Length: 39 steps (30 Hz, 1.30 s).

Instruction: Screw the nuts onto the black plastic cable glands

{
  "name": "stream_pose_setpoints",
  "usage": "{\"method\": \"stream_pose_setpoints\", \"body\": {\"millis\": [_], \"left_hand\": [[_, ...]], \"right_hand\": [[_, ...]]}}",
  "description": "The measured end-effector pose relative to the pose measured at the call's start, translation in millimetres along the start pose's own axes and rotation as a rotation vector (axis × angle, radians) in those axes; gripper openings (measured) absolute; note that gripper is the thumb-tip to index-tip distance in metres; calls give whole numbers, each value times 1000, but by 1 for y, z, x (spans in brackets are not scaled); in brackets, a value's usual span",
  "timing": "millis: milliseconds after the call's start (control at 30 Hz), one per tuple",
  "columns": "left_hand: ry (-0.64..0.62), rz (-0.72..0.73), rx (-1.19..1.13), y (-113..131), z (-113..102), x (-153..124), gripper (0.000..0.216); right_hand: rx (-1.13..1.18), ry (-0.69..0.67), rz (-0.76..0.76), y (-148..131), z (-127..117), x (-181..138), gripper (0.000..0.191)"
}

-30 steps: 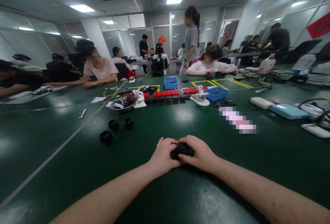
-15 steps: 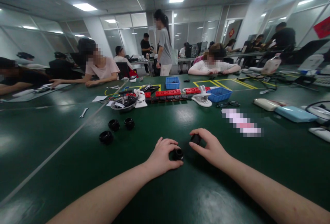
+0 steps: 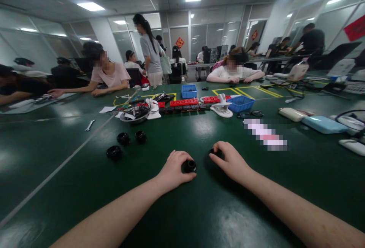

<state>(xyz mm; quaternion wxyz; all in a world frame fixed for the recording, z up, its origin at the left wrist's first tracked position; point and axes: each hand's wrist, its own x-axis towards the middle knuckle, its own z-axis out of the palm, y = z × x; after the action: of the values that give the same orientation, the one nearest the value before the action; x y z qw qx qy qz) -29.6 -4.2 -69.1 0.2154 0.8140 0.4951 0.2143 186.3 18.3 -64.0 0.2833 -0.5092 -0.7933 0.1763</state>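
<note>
My left hand (image 3: 173, 170) rests on the green table (image 3: 199, 217), its fingers closed round a small black cylindrical part (image 3: 189, 166). A short way to the right, my right hand (image 3: 231, 161) is closed on a second small black part (image 3: 215, 151), mostly hidden under the fingers. The two hands are apart, with bare table between them. Three black round parts (image 3: 123, 139) lie to the left of my left hand, out of reach of the fingers.
Farther back stand a metal bowl (image 3: 134, 114), red blocks (image 3: 184, 102), two blue bins (image 3: 240, 103), a white clamp (image 3: 222, 108) and a wrench (image 3: 89, 125). Pale cases and cables (image 3: 323, 124) lie at the right. Several people sit round the table; one walks behind.
My hands held one black piece together; they have drawn apart, each with a black part. The standing person has walked left. The view shifted slightly.
</note>
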Motion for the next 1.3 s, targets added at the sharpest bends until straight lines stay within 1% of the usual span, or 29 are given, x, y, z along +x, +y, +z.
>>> {"method": "stream_pose_setpoints", "body": {"millis": [100, 300, 433, 567, 800, 1300], "left_hand": [[-1, 0, 2, 0, -1, 0, 28], [1, 7, 11, -2, 0, 1, 29], [4, 18, 13, -4, 1, 1, 29], [5, 24, 18, -4, 1, 0, 28], [-1, 23, 23, -2, 0, 0, 27], [24, 36, 16, -4, 1, -1, 28]], "right_hand": [[6, -18, 9, 0, 1, 0, 11], [-11, -130, -16, 4, 6, 0, 27], [-45, -208, -48, 7, 7, -1, 27], [-88, -253, -71, 7, 6, -1, 28], [-127, -277, -79, 4, 4, -1, 31], [-134, -323, -92, 2, -1, 0, 32]]}}
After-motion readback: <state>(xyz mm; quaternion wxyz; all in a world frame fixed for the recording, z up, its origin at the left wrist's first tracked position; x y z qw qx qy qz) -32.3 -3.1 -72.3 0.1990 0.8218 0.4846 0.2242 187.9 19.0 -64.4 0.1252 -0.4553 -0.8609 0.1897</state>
